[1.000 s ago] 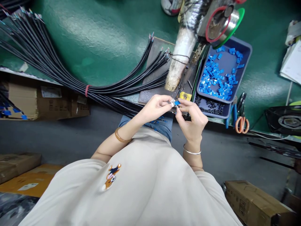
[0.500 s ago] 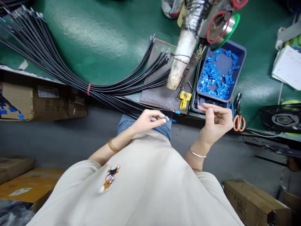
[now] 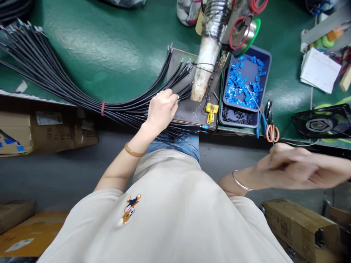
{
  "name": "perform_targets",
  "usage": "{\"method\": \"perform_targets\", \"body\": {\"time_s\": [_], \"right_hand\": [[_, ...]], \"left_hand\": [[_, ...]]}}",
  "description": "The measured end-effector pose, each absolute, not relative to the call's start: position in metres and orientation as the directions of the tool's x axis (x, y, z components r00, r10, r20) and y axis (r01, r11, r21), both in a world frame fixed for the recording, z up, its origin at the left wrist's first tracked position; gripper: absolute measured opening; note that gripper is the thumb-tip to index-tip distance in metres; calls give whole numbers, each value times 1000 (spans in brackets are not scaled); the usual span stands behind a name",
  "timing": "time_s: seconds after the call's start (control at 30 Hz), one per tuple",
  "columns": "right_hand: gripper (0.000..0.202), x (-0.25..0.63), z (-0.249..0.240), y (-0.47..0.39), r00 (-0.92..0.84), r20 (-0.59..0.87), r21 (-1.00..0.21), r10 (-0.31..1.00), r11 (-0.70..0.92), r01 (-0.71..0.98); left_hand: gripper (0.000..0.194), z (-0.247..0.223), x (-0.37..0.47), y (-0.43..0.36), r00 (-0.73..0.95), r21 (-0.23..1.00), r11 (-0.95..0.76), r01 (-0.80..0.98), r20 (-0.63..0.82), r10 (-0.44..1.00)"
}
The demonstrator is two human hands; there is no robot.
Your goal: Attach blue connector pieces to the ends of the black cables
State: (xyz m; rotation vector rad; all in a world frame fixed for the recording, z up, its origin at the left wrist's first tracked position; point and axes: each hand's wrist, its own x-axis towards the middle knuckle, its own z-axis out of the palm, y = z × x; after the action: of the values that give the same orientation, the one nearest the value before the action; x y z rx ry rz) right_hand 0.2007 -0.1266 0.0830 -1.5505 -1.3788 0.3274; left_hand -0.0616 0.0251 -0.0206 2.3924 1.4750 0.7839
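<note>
My left hand [image 3: 163,109] is closed over the bundle of black cables [image 3: 126,106], its fingertips at the strands near the dark board; how many it grips is hidden. Off the bench's front edge, my right hand [image 3: 298,164] is partly blurred, fingers curled in. A thin silver solder wire [image 3: 255,100] runs from it up across the tray of blue connectors [image 3: 268,69]. Several cable ends with blue connectors [image 3: 182,138] hang over my lap. A red tie [image 3: 103,109] binds the cables.
A taped duct nozzle [image 3: 201,80] hangs above the dark board [image 3: 186,109], beside wire spools [image 3: 242,33]. A yellow clip [image 3: 211,111] lies there. Orange-handled scissors [image 3: 272,133], blue-handled pliers [image 3: 261,122], a black fan [image 3: 320,124] and papers [image 3: 320,69] are on the right.
My left hand has moved up and left from above my lap onto the cables. My right hand has swung right and down, away from the tray, drawing the wire along. The view shifted slightly.
</note>
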Motion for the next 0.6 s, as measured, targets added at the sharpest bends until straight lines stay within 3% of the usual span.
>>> {"method": "perform_targets", "body": {"time_s": [0.07,0.1,0.17,0.27,0.43,0.6], "right_hand": [[29,197,81,-120,369,512,-679,776,104,726],[28,196,77,-113,415,604,-563,681,-4,826],[29,201,64,-95,376,492,-471,785,-123,873],[24,222,40,-70,348,347,-318,871,-239,917],[12,245,15,-47,331,197,-296,923,-267,917],[7,239,12,-38,377,152,-264,914,-330,906]], "left_hand": [[22,-18,-67,12,333,543,-475,693,344,878],[19,-16,-71,5,326,601,-472,644,343,881],[14,-12,-80,-12,331,737,-407,540,258,907],[12,-11,-98,-33,389,870,-198,452,8,921],[19,-19,-126,-45,588,947,42,318,-232,775],[25,-15,-111,-33,759,978,59,199,-191,623]]}}
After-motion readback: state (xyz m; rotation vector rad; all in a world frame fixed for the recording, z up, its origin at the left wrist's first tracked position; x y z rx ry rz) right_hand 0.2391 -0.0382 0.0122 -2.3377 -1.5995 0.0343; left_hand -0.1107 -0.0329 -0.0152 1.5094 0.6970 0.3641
